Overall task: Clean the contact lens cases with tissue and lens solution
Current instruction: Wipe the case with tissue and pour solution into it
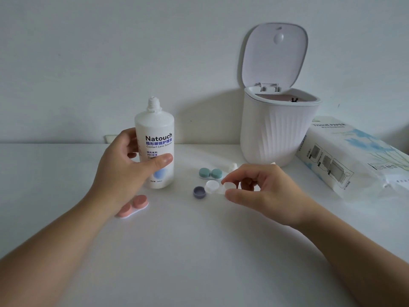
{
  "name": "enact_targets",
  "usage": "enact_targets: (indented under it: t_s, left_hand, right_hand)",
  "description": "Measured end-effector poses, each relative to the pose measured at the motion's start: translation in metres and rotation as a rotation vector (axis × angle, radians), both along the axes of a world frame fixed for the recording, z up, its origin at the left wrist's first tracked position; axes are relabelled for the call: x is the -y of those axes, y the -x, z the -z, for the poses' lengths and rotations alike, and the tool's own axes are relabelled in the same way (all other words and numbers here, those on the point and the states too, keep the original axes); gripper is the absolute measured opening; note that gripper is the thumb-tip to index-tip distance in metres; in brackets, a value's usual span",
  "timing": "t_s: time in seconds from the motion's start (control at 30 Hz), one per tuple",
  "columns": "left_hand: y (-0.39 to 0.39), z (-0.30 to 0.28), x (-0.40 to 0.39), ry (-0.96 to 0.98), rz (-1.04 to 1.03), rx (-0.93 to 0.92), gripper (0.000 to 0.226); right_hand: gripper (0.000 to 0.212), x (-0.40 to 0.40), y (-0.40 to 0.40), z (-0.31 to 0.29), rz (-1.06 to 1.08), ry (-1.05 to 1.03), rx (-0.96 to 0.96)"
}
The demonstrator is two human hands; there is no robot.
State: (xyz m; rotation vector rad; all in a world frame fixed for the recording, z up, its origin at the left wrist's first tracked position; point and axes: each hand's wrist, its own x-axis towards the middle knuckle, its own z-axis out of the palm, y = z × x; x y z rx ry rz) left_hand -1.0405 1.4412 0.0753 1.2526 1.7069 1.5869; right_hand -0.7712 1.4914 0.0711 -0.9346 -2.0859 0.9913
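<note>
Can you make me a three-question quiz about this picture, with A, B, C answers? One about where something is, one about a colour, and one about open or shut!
1. Where is the pink lens case?
A. In the bin
B. On the table, under the left wrist
C. On the tissue pack

2. What colour is the loose cap beside the clear case?
A. Purple
B. Yellow
C. Red

3. How is the bin lid?
A. Closed
C. Missing
B. Flipped up

Answers: 1 B, it lies on the table near the solution bottle. 2 A, the little cup looks purple. 3 B, the lid stands upright over the white bin.
</note>
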Motion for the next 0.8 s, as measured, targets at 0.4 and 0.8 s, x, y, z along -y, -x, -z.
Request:
enact_targets:
  t_s: [0.4, 0.8]
  left_hand:
    - [0.003, 0.006, -0.005, -0.039, 0.030, 0.022, 0.071]
    - [-0.032, 0.008, 0.019, -0.480, 0.078, -0.301, 0.073]
  right_hand:
    - [0.010, 0.001, 0.000, -0.001, 0.012, -0.017, 0.021]
    - [0.011, 0.002, 0.000, -0.003, 0.000, -0.012, 0.025]
